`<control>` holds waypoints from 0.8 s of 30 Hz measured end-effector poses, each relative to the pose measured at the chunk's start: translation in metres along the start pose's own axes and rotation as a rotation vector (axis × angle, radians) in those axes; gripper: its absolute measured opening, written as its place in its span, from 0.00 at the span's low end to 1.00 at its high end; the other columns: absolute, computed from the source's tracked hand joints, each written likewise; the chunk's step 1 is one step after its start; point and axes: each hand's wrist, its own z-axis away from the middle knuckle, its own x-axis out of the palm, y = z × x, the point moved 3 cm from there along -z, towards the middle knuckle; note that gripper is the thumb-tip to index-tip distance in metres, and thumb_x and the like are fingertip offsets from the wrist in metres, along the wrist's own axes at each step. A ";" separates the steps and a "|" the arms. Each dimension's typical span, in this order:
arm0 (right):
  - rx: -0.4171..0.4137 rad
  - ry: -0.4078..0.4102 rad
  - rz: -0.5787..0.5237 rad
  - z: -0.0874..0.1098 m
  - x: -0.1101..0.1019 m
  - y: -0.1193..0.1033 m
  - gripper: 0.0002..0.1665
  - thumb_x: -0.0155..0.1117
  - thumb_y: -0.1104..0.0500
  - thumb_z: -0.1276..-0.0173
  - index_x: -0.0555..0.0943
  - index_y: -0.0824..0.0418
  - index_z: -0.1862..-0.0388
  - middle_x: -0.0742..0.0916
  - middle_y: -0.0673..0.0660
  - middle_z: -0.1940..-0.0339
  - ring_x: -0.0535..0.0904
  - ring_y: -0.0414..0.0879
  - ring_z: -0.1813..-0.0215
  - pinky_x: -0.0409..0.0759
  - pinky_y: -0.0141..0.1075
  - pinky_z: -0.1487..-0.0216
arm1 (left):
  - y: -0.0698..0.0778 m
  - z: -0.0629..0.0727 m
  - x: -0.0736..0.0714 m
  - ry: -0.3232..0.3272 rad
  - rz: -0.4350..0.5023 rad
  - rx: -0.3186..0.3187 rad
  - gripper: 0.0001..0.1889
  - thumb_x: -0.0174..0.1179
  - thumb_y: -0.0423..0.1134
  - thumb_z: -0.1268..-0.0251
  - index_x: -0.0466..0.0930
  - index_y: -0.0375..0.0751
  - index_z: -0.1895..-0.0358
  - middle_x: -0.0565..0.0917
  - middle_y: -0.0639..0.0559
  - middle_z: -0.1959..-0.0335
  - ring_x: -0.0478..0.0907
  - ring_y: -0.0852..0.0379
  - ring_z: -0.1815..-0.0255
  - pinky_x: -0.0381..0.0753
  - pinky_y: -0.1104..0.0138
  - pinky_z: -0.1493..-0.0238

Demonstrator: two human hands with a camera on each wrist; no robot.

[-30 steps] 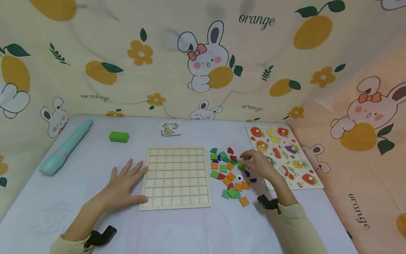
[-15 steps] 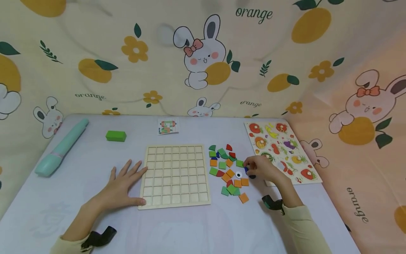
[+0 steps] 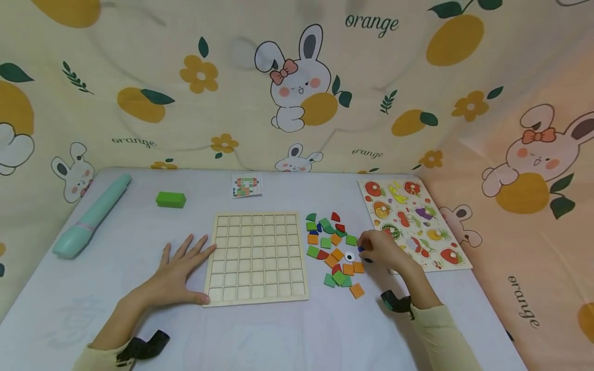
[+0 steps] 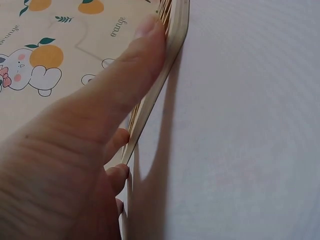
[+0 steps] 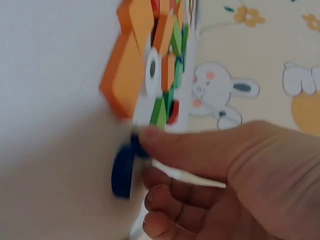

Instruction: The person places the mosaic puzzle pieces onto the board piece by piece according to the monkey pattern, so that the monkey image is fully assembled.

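Beside right hand [image 3: 384, 250]: two blue pieces [image 5: 122, 171] (one touching thumb [image 5: 192, 152]).

My feed shows me a person's plain, pale yellowish-beige fabric left sleeve [image 3: 95, 359] and a matching right sleeve [image 3: 443, 332], both reaching close to the wrist. Just beyond the left cuff I can make out a black, bent, glossy left wrist camera [image 3: 147, 346] with a thin dark band beneath it. Its twin, the black, curved right wrist camera [image 3: 398, 302], carries a greenish tint at one end and a narrow dark strap beside the cuff. My left grip [image 4: 107, 95], a bare hand, shows fine creases across the thumb's base; my right grip [image 5: 210, 165], also bare, has similar lines near the wrist.
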 end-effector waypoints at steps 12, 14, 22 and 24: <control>-0.049 0.131 -0.257 -0.017 0.016 -0.044 0.07 0.62 0.74 0.33 0.82 0.71 0.57 0.85 0.61 0.64 0.80 0.50 0.67 0.81 0.34 0.65 | 0.000 0.000 0.000 -0.007 0.019 -0.005 0.61 0.70 0.72 0.59 0.56 0.49 0.21 0.49 0.39 0.19 0.34 0.32 0.20 0.24 0.28 0.35; -0.081 0.129 -0.357 -0.027 0.023 -0.057 0.07 0.62 0.75 0.33 0.82 0.73 0.57 0.86 0.63 0.62 0.84 0.51 0.66 0.83 0.34 0.64 | 0.000 0.000 -0.001 -0.010 0.024 -0.001 0.61 0.70 0.72 0.59 0.55 0.49 0.21 0.48 0.39 0.19 0.34 0.32 0.20 0.23 0.29 0.35; -0.124 0.089 -0.381 -0.077 0.054 -0.098 0.06 0.68 0.72 0.36 0.84 0.69 0.59 0.85 0.55 0.68 0.80 0.44 0.68 0.80 0.31 0.66 | -0.001 0.001 0.000 0.002 0.031 0.003 0.60 0.71 0.70 0.59 0.56 0.49 0.21 0.48 0.39 0.19 0.33 0.31 0.21 0.21 0.29 0.35; -0.124 0.076 -0.360 -0.082 0.059 -0.101 0.05 0.68 0.72 0.36 0.84 0.68 0.62 0.85 0.54 0.69 0.79 0.43 0.68 0.80 0.31 0.65 | -0.001 0.000 0.001 0.001 0.034 -0.001 0.60 0.71 0.71 0.59 0.56 0.49 0.21 0.48 0.39 0.19 0.33 0.32 0.21 0.20 0.30 0.35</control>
